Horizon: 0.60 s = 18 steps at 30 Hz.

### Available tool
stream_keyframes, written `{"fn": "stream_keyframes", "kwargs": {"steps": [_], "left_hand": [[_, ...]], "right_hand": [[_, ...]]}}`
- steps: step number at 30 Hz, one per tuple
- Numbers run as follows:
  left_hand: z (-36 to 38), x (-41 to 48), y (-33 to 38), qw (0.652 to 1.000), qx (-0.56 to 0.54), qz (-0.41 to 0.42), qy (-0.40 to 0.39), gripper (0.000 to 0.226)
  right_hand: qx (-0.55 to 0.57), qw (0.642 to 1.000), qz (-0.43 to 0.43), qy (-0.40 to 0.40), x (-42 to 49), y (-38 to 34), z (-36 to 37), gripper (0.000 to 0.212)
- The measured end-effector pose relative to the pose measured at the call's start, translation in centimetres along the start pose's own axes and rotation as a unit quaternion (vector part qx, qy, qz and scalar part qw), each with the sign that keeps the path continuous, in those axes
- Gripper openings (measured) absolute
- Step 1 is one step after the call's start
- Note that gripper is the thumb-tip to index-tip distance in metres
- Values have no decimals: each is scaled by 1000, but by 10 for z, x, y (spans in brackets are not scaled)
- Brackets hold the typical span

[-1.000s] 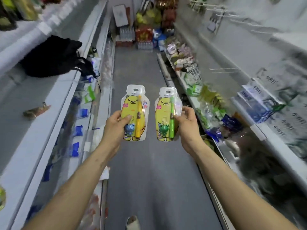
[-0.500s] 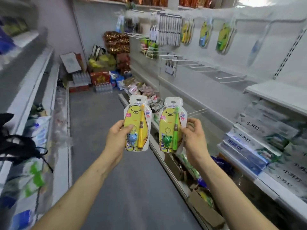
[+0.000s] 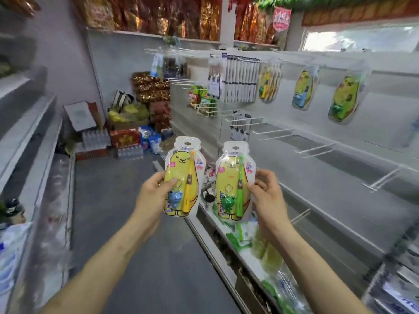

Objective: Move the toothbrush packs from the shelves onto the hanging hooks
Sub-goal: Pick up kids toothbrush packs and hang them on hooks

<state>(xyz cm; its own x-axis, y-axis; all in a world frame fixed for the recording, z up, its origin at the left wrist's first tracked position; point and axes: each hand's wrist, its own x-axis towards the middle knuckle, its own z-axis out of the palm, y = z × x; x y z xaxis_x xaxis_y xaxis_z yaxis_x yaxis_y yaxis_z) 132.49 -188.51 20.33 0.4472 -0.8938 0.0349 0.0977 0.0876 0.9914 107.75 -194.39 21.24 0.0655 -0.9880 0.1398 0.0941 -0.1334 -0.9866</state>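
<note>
Your left hand (image 3: 154,197) pinches the yellow-brush pack (image 3: 181,177) by its left edge; your right hand (image 3: 268,198) pinches the green-brush pack (image 3: 231,177) by its right edge. Both grips closed; packs upright, side by side, well apart from the wall hooks (image 3: 315,148).

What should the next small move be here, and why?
Probably lift the right hand and bring its green-brush pack toward a bare hook on the right-hand panel, hang hole first. Both hands grip a pack each, the left hand the yellow-brush pack, neither is on a hook, and matching packs hang higher up there.
</note>
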Motion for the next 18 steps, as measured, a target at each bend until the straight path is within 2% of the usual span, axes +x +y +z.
{"fn": "stream_keyframes", "kwargs": {"steps": [7,10,18], "left_hand": [[3,162,5,995,-40,-10,-94,21],[23,220,19,985,-60,-28,-157,18],[126,303,41,950,-77,-39,-302,15]], "right_hand": [[4,995,1,103,107,14,65,23],[-6,987,-30,158,138,0,75,25],[-51,944,-106,309,186,-43,38,29]]}}
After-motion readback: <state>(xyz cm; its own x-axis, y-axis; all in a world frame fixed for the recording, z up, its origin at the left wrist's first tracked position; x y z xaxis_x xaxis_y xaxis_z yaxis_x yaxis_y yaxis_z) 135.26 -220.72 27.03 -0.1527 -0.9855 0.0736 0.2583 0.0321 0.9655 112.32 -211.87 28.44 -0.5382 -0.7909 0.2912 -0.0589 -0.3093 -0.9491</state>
